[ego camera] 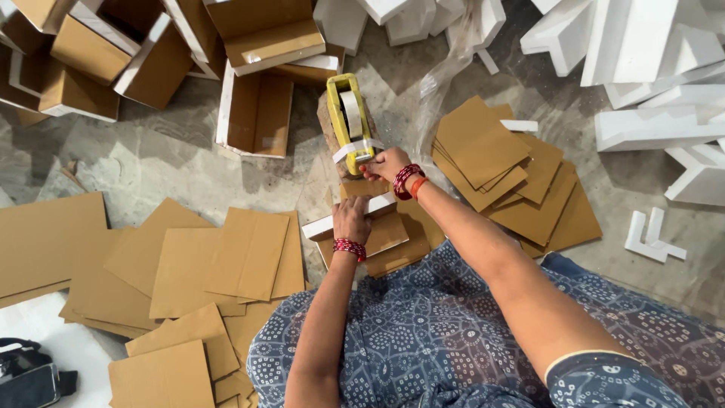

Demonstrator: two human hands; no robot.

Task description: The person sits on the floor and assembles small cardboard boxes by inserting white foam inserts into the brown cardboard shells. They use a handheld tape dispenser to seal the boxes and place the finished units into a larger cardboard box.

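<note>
Tape strip (355, 149): pinched in your right hand (387, 162) at the yellow dispenser (347, 113); a skewed pull may wrinkle it.
Left hand (351, 219): pressed closed on the white-edged cardboard piece (362, 223) on the floor (151, 162); slack lets it shift.
Cardboard sheets (513, 181): stacked nearby; loose tape could snag them.

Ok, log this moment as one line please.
left hand: pressing cardboard piece with white strip | right hand: pulling tape at yellow tape dispenser | cardboard stacks on floor
</note>
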